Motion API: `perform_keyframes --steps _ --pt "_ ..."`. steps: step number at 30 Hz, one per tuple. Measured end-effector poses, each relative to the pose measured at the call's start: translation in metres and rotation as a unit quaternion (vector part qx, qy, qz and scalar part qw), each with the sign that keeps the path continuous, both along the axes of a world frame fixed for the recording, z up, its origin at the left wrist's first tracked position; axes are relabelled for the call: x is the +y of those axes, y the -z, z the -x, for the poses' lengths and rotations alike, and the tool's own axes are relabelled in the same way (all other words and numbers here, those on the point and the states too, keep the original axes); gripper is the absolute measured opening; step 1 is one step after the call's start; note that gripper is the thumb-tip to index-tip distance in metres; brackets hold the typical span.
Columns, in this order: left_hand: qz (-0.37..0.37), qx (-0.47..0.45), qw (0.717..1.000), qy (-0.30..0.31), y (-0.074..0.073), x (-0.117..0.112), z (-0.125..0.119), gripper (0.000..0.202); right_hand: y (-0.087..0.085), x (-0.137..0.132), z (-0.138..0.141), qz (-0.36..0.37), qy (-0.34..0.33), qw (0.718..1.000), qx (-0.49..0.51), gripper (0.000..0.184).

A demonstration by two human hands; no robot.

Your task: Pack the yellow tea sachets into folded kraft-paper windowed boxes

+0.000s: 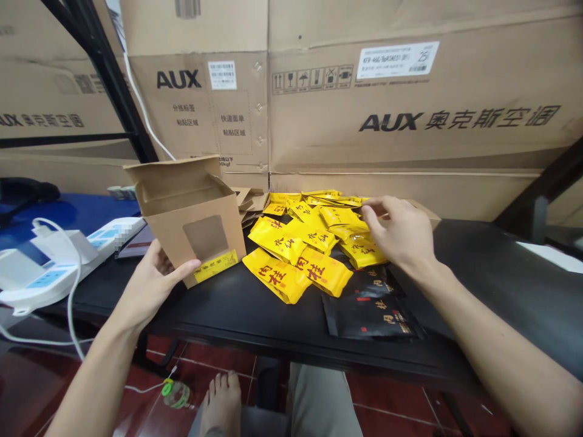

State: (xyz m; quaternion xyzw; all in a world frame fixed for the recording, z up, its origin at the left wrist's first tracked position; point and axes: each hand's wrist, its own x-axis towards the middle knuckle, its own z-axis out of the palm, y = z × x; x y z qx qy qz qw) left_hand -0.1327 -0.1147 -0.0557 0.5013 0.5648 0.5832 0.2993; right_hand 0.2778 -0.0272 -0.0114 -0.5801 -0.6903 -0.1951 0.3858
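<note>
An open kraft paper box [191, 218] with a clear window and a yellow label stands on the black table [255, 315]. My left hand [152, 282] grips its lower left corner, thumb across the front. A pile of yellow sachets [310, 243] with red characters lies right of the box. My right hand [401, 233] rests on the pile's far right side, fingers curled and pinching at a yellow sachet. Black sachets [371, 309] lie in front of the pile, near my right wrist.
Large AUX cardboard cartons [410, 109] wall off the back. A white power strip [54, 264] with a cable lies at the left edge. Flat folded kraft boxes [248, 203] sit behind the open box. Below the table show red floor tiles and my bare foot [223, 400].
</note>
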Motion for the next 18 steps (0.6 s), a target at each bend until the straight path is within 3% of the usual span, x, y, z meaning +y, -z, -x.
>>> perform_keyframes --steps 7,12,15,18 --pt "-0.002 0.006 1.000 -0.002 0.002 -0.001 0.002 0.070 -0.001 0.003 -0.006 0.016 0.018 1.000 0.011 0.028" --pt "0.004 0.006 1.000 -0.016 0.000 -0.003 0.002 0.064 -0.001 0.009 -0.005 0.027 -0.014 0.999 -0.022 0.033" --pt "0.013 0.012 0.999 -0.028 -0.002 -0.002 0.001 0.061 -0.013 0.022 0.013 0.045 -0.036 0.993 -0.103 0.034" --pt "0.007 0.014 0.999 -0.040 -0.002 -0.001 0.000 0.059 -0.033 0.046 0.045 0.111 -0.038 0.976 -0.183 0.037"
